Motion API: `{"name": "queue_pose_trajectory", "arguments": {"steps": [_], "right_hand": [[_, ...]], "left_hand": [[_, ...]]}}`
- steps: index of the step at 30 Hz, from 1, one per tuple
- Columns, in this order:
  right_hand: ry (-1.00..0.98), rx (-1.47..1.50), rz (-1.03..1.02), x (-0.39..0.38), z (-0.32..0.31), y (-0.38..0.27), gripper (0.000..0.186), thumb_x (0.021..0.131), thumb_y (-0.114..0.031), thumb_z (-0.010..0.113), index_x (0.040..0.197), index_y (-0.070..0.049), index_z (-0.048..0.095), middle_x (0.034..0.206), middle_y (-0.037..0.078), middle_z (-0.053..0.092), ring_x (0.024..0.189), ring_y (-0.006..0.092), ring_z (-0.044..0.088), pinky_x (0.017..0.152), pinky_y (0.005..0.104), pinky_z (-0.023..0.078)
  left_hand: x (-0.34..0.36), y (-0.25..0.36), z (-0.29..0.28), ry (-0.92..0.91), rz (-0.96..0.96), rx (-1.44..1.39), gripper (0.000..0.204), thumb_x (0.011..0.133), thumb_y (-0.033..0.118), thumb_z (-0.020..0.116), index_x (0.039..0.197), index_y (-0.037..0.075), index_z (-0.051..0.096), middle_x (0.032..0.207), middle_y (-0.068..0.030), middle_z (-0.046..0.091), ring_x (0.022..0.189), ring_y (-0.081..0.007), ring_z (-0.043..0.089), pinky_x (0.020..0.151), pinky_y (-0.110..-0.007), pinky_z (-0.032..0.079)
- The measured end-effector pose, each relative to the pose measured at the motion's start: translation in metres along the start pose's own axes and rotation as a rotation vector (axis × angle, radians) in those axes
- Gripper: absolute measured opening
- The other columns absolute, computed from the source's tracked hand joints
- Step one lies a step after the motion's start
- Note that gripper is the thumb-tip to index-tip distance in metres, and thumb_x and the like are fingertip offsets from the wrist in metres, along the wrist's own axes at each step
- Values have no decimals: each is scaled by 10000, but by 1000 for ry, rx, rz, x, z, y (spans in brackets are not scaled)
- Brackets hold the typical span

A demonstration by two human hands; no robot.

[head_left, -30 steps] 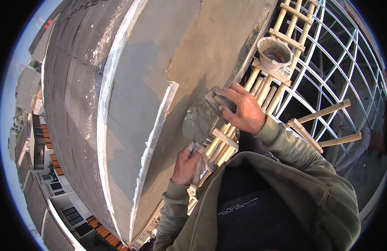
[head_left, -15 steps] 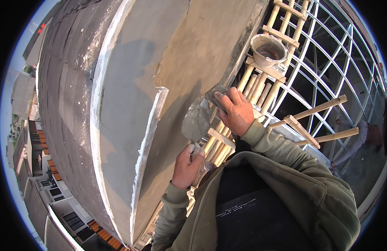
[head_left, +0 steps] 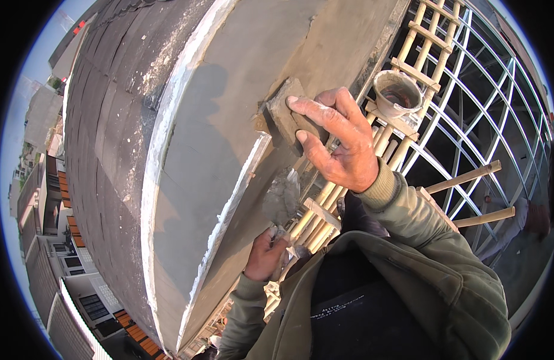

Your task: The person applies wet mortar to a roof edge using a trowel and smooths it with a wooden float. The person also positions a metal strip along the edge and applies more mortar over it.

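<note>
Presently, a white-edged strip lies left of my half-curled right hand, pinching a float; left hand grips trowel.

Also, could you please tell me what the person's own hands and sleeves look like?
The left hand and right hand are both bare, without gloves; the right looks dusty, with pale smears. The left sleeve and right sleeve are long, creased and olive green, the right one ending in a ribbed cuff.
</note>
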State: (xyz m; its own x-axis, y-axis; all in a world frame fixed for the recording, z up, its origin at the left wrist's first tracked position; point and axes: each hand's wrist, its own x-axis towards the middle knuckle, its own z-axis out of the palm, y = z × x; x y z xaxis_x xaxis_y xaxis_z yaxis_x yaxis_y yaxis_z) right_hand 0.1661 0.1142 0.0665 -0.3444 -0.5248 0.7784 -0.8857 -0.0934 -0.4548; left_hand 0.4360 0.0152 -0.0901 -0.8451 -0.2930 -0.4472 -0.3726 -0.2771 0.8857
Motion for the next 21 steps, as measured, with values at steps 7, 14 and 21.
{"name": "queue_pose_trajectory", "arguments": {"steps": [7,14,21], "right_hand": [[-38,-178,56,-17,12,9,607,776,28,747,1366,-116,721,976,110,517,794,252,561,672,380,509],[-13,-252,-153,-6,16,18,629,771,31,763,1375,-143,723,989,123,528,819,282,563,685,397,515],[-10,-270,-219,3,14,8,702,723,20,776,1394,-175,714,1020,122,553,835,296,569,688,397,527]], "left_hand": [[-8,-6,-2,12,-90,-28,153,1060,127,603,982,-3,624,765,-55,634,610,-117,597,559,-290,464],[-8,-8,-6,19,-82,-52,180,1073,157,604,988,-2,619,781,-56,637,606,-116,595,550,-283,470],[-10,-14,-8,1,-102,-35,162,1077,134,573,998,-2,612,770,-60,628,588,-124,589,541,-286,466]]}}
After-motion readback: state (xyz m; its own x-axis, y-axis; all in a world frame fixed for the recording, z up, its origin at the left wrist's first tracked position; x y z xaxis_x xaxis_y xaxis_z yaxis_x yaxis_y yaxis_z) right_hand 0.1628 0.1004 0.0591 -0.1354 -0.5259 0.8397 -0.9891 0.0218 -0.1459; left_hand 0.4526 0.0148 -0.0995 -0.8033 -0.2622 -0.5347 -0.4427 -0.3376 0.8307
